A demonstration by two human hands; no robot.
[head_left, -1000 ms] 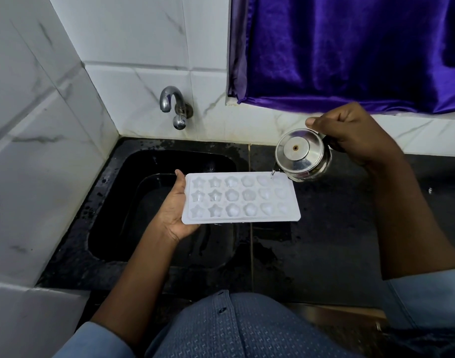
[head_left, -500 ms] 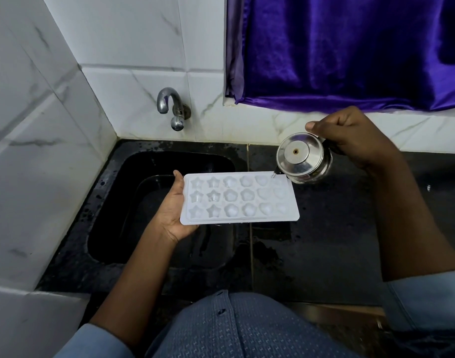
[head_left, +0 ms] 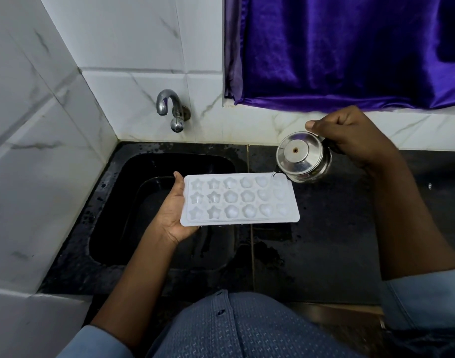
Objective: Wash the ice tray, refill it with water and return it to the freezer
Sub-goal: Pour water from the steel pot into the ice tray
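Observation:
A white ice tray [head_left: 240, 199] with star and flower shaped cells is held level above the right edge of the black sink [head_left: 133, 177]. My left hand [head_left: 172, 210] holds it from below at its left end, thumb on the rim. My right hand [head_left: 350, 135] grips the handle of a small steel jug [head_left: 302, 157], tipped toward the tray. A thin stream of water falls from the jug's spout into the tray's far right corner cell.
A steel tap [head_left: 169, 107] juts from the white tiled wall above the sink. The wet black counter [head_left: 332, 228] stretches to the right. A purple curtain [head_left: 350, 47] hangs over the back ledge. White tiled wall closes off the left side.
The tray and jug stay almost in place. The jug keeps pouring into the tray's far right corner.

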